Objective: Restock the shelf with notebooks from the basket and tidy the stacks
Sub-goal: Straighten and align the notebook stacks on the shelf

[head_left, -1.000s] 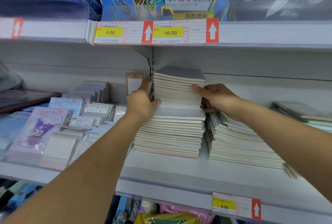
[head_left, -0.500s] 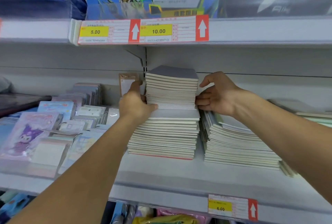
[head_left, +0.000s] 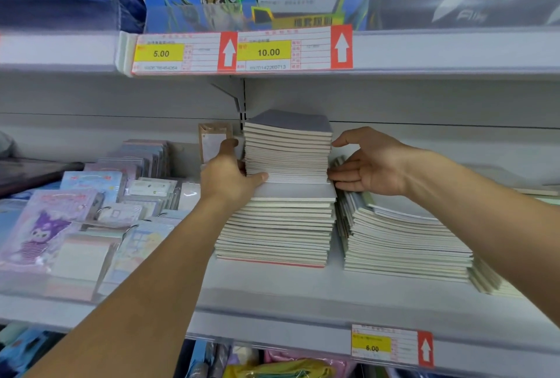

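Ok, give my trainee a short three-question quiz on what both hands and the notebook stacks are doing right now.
1. True or false: the left hand touches the upper batch of grey-covered notebooks.
2. What is the right hand doing? A) gripping a single notebook B) flat, straight fingers against the batch's right edge C) hanging idle
3. Fill in: the yellow price tag on the front edge of the white metal shelf reads ____.

Key: 1 true, its thumb lies along the batch's bottom front. 2 B. 3 6.00.
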### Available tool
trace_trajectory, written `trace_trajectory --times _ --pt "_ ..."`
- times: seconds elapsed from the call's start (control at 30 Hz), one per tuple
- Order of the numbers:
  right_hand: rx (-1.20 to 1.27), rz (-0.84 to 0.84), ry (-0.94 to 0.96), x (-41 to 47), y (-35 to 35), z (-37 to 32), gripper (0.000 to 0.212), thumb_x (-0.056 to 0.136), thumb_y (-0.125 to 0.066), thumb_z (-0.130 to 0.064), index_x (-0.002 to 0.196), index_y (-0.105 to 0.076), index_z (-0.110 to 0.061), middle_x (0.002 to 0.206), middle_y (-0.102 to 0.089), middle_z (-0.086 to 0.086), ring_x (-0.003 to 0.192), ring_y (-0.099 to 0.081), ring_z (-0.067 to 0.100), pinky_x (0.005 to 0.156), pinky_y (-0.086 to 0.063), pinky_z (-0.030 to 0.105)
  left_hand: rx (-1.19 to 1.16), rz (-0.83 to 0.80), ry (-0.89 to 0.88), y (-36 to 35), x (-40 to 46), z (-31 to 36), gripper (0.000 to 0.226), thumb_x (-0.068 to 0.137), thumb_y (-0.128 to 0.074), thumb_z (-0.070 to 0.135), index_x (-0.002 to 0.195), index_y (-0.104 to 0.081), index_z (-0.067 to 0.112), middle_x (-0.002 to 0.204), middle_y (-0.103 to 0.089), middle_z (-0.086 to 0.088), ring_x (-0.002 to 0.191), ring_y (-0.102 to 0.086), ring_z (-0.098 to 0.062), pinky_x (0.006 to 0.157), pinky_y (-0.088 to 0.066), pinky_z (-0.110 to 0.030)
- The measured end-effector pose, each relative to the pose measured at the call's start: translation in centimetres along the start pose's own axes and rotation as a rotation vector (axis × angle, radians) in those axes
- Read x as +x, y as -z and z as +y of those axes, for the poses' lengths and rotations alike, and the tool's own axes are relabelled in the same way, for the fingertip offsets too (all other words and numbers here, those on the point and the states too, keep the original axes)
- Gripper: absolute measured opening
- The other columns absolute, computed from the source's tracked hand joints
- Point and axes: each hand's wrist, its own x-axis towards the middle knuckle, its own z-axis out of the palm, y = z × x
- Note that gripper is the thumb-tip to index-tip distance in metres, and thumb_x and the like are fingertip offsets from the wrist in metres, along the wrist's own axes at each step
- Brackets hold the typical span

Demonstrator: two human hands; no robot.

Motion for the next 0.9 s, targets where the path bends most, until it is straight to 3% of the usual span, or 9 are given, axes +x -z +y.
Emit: trace_trajectory --times 0.27,0.53,0.67,0.77,0.9 --pt "-0.104 0.008 -0.056 0.4 0.6 -0.3 0.046 0.089 -0.050 -0.020 0.129 -0.047 0.003 0.116 -0.067 0.024 0.104 -0.064 0.027 0.072 -0.052 0.030 0.073 -0.074 -0.020 0.0 0.3 -0.2 0.059 0.083 -0.074 0.037 0.132 -0.045 0.019 0.123 -0.066 -0.005 0.113 -0.059 -0.032 0.089 -0.046 -0.034" --pt "-0.049 -0.016 -0.061 0.9 0.7 -0.2 0.049 0.092 -0.041 -0.018 0.137 -0.042 0.003 0.125 -0.062 0.026 0.105 -0.060 0.028 0.067 -0.049 0.029 0.075 -0.160 -0.008 -0.3 1.1 -0.5 0.051 0.087 -0.069 0.036 0.130 -0.045 0.022 0.128 -0.064 -0.001 0.118 -0.057 -0.030 0.097 -0.045 -0.037" --pt "0.139 0.009 -0.117 0.9 1.2 -0.8 0.042 0.090 -0.042 -0.008 0.129 -0.038 0.006 0.118 -0.061 0.033 0.119 -0.058 0.032 0.065 -0.046 0.031 0.054 -0.122 0.019 -0.2 0.8 -0.3 0.075 0.084 -0.072 0.039 0.144 -0.028 0.029 0.126 -0.065 -0.002 0.118 -0.057 -0.032 0.098 -0.046 -0.040" --pt "0.189 0.045 -0.120 1.1 1.2 -0.7 0.039 0.087 -0.044 -0.003 0.125 -0.041 0.006 0.107 -0.058 0.027 0.096 -0.059 0.030 0.059 -0.045 0.031 0.053 -0.087 0.032 -0.2 0.5 -0.2 0.103 0.084 -0.073 0.040 0.154 0.001 0.032 0.125 -0.065 -0.003 0.118 -0.057 -0.034 0.094 -0.045 -0.037" --pt "0.252 0.057 -0.134 1.4 1.0 -0.2 0.026 0.084 -0.046 0.000 0.109 -0.051 0.003 0.106 -0.052 0.018 0.089 -0.048 0.024 0.045 -0.048 0.025 0.015 -0.047 0.071 -0.3 0.4 -0.4 0.109 0.080 -0.076 0.042 0.152 0.005 0.036 0.125 -0.066 -0.003 0.118 -0.057 -0.035 0.092 -0.045 -0.036"
